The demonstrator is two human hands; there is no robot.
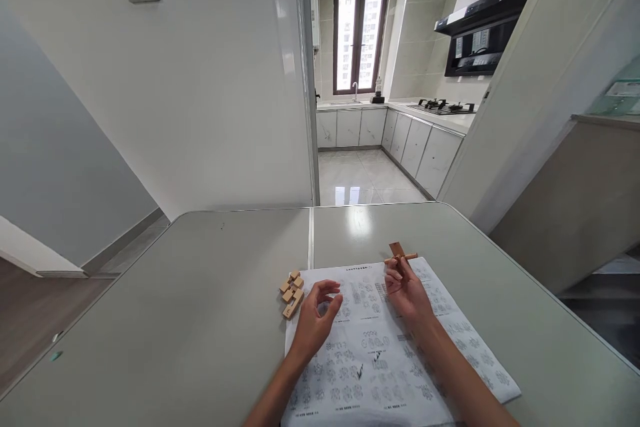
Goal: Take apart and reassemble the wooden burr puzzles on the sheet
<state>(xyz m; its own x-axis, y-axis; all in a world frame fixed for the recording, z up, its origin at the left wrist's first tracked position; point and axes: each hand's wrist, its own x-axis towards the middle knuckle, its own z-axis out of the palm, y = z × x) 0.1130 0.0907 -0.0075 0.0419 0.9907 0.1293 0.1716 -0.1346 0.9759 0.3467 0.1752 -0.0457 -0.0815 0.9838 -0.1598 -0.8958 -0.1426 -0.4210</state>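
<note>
My right hand (406,290) is closed around wooden puzzle pieces (397,250) near the top of the instruction sheet (370,327). One held piece is reddish brown and points up; a lighter, narrow one crosses it sideways. The fingers cover where they meet. Over the left part of the sheet, my left hand (320,313) is open, its fingers curved and apart from the thumb, with nothing in it. Just left of that hand, several notched wooden blocks (293,293) lie close together at the sheet's edge. Printed diagrams and a few dark check marks cover the paper.
The pale table (215,327) has a seam (311,240) running away from me. A small green object (57,355) lies near its left edge. Beyond the far edge are a wall and a kitchen with a gas stove (443,107) and white cabinets (349,128).
</note>
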